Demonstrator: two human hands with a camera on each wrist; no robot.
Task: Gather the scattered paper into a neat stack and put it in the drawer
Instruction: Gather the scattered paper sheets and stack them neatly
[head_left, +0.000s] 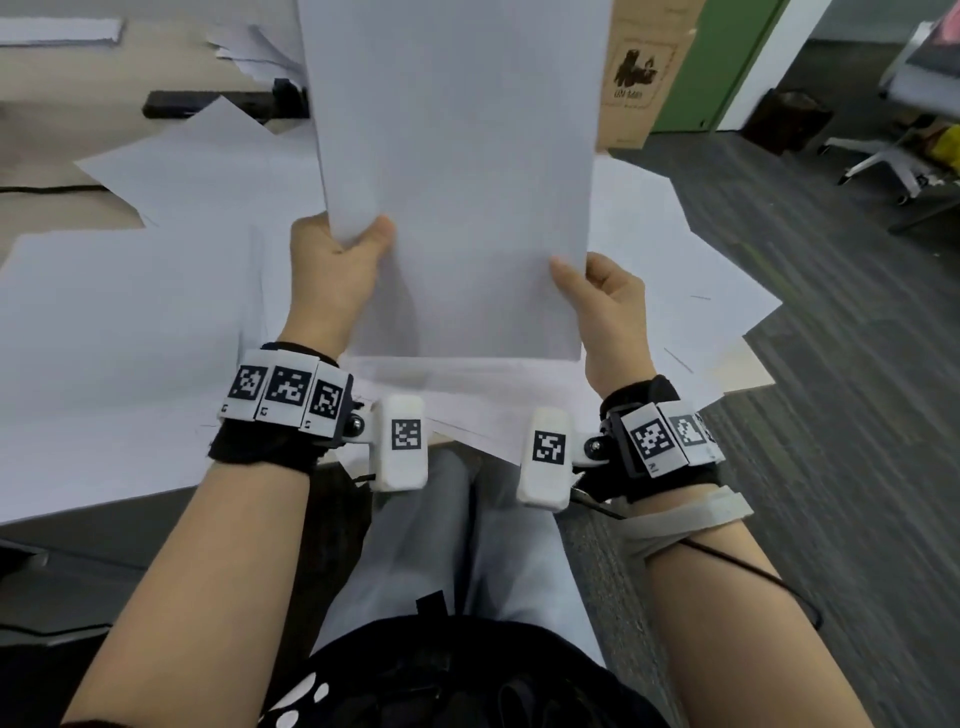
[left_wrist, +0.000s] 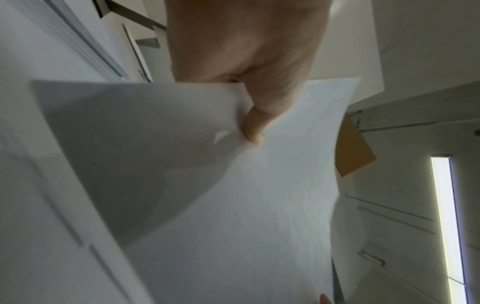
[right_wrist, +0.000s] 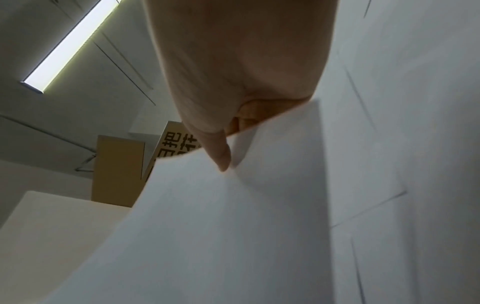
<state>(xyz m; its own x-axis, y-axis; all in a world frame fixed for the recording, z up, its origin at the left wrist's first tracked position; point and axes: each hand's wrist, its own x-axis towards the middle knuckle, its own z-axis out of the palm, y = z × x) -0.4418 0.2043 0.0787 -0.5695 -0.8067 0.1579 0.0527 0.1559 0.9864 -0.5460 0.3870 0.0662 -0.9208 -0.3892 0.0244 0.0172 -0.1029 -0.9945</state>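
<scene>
Left thumb (head_left: 382, 231) pressed on the face of the held paper (head_left: 457, 171), fingers behind it; the left hand (head_left: 337, 265) pinches its left edge; the right hand (head_left: 608, 306) pinches the right edge the same way; the smooth white sheets stand upright above the loose sheets (head_left: 156, 291) fanned over the desk (head_left: 41, 208); a black bar (head_left: 208, 104) behind, a brown carton (head_left: 644, 73) beyond, grey carpet (head_left: 831, 415) to the right.
</scene>
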